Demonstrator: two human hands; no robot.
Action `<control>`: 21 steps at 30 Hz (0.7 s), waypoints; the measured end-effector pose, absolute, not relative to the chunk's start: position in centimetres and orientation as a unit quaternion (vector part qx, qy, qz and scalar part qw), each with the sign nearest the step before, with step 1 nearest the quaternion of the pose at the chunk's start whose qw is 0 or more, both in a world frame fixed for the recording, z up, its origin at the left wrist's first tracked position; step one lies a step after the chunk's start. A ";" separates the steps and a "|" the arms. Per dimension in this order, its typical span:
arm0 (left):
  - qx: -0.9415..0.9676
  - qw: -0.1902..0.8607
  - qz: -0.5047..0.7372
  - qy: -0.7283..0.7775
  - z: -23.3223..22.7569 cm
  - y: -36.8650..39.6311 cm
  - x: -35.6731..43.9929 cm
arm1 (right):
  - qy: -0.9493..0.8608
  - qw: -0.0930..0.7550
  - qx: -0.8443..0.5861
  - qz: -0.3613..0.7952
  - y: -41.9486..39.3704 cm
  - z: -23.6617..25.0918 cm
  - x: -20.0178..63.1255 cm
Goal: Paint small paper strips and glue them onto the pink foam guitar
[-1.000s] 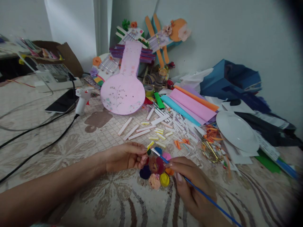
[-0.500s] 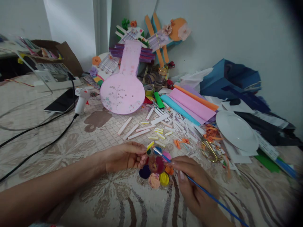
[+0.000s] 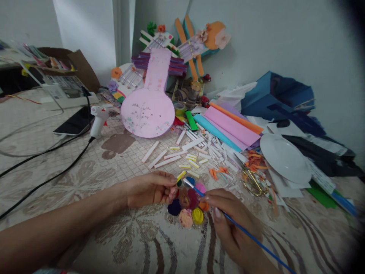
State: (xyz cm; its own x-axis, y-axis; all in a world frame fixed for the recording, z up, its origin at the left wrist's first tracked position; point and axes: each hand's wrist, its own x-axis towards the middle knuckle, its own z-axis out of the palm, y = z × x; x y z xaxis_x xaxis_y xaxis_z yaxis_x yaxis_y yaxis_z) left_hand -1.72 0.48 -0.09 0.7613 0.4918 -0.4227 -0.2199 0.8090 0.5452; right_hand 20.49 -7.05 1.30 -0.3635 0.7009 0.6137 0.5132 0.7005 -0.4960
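Holding paintbrush (image 3: 196, 190) beside yellow strip (image 3: 181, 176)

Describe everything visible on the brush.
The brush has a slim blue handle, a silvery, metal-looking collar and a pale tip. The right hand grips it partway along. It slants across the view, tip towards the upper left, above the paints; the handle's far end leaves the frame at the bottom. The tip is close beside the yellow strip in the left hand; contact can't be made out.
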 end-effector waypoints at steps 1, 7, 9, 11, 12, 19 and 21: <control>0.241 0.907 0.197 0.284 -0.1 0.5 -1.7 | -0.822 0.425 -0.361 0.118 -7.0 1.3 20.5; 0.240 0.910 0.197 0.276 -0.2 0.6 -1.7 | -0.820 0.427 -0.367 0.102 -7.0 1.2 20.5; 0.238 0.910 0.195 0.278 -0.1 0.6 -1.8 | -0.807 0.433 -0.391 0.090 -7.0 1.1 20.5; 0.235 0.910 0.195 0.281 -0.1 0.6 -1.8 | -0.796 0.439 -0.408 0.086 -7.0 1.0 20.6; 0.233 0.910 0.195 0.283 0.0 0.6 -1.8 | -0.797 0.436 -0.408 0.088 -7.0 1.0 20.6; 0.235 0.910 0.195 0.281 0.1 0.5 -1.7 | -0.801 0.439 -0.399 0.088 -7.0 0.9 20.6; 0.234 0.910 0.195 0.282 0.1 0.5 -1.7 | -0.804 0.433 -0.398 0.088 -7.0 0.9 20.5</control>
